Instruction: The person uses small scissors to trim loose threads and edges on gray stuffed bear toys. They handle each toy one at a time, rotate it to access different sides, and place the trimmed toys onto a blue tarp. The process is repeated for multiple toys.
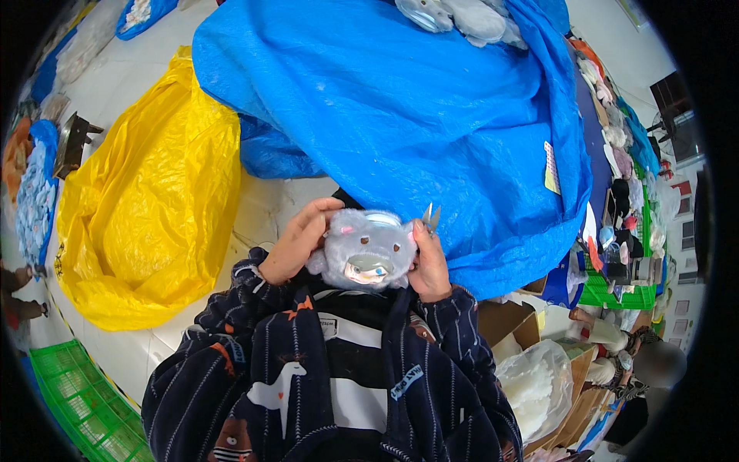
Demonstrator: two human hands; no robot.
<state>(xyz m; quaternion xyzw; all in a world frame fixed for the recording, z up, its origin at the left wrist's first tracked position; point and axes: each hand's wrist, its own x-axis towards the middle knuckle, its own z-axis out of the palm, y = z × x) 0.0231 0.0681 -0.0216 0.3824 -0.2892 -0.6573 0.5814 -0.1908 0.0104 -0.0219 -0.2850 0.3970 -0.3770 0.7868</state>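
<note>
Close in front of my body I hold a grey plush animal toy [368, 240] between both hands. It has two brown eyes, pink inner ears and a shiny oval opening or muzzle low on its face. My left hand [299, 245] grips its left side near one ear. On the other side, my right hand [428, 262] presses against the toy, its fingers closed. The blades of small scissors [433, 217] stick up from my right hand; their handles are hidden. Just beyond the toy spreads a large blue plastic sheet [400, 115].
A big yellow woven bag [154, 208] lies on the floor to the left. More grey plush pieces [477, 19] rest at the blue sheet's far edge. A green crate [85, 400] stands at lower left. Open cardboard boxes [504, 323] and a bag of white stuffing [536, 385] are at right.
</note>
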